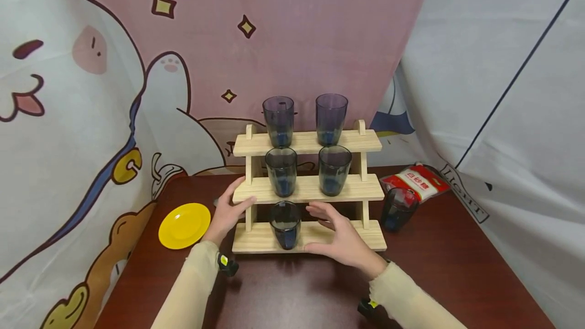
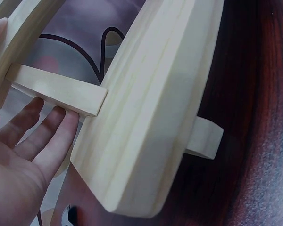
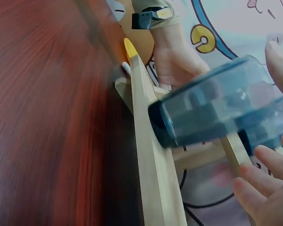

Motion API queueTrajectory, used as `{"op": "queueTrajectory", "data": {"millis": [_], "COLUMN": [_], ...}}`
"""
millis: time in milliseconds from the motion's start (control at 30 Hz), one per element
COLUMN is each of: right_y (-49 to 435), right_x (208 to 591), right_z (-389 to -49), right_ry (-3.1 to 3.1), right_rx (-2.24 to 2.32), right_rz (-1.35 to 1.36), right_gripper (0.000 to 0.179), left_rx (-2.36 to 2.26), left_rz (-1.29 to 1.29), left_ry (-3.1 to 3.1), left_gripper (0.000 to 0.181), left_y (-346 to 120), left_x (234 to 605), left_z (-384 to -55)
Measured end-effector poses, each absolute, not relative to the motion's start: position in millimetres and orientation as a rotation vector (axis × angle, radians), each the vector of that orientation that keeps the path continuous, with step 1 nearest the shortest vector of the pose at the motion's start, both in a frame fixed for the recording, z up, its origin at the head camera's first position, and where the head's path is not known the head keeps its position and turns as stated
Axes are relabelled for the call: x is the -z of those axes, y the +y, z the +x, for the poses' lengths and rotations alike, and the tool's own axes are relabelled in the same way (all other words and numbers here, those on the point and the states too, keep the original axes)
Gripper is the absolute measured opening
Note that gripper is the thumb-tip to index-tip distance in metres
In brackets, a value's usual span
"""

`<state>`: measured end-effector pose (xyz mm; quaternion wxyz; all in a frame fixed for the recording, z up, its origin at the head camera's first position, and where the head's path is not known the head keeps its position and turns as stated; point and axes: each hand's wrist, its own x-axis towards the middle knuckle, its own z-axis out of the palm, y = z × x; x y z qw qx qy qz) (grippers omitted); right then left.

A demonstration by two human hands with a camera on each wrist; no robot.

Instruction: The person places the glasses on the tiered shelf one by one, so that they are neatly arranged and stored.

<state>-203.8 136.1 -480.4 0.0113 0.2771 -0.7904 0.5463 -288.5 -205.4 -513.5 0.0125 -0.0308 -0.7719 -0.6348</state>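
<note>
A three-tier wooden shelf (image 1: 311, 189) stands on the table. My left hand (image 1: 227, 212) grips its left side at the middle tier; in the left wrist view, its fingers (image 2: 52, 136) touch an upright post (image 2: 59, 89). On the bottom tier stands a dark tinted glass (image 1: 285, 225), upright and left of the middle. Just right of it is my right hand (image 1: 340, 237), thumb and fingers spread with a gap to the glass (image 3: 207, 103). Two glasses stand on the middle tier, among them a left one (image 1: 281, 171), and two on the top, including a purplish one (image 1: 331, 118).
Right of the shelf, another dark glass (image 1: 399, 209) stands on the table before a red and clear packet (image 1: 418, 182). A yellow plate (image 1: 184, 226) lies to the left. Printed cloth (image 1: 297, 39) hangs behind the dark red table (image 1: 292, 288).
</note>
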Motion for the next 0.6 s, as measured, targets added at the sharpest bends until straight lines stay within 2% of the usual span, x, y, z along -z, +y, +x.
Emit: {"op": "queueTrajectory", "data": {"millis": [300, 600], "right_y": [181, 230], "right_x": [472, 448], "right_z": [-190, -182], "right_ry": [-2.413, -2.339], "right_rx": [-1.611, -1.358], "right_rz": [0.819, 0.705], "right_gripper": [0.079, 0.081], "left_rx": [2.003, 1.99], "left_rz": [-0.118, -0.097], "left_ry": [-2.39, -2.402], "left_gripper": [0.072, 0.072], "left_y": [-206, -206], "left_x": [515, 516], "left_z": [-288, -290]}}
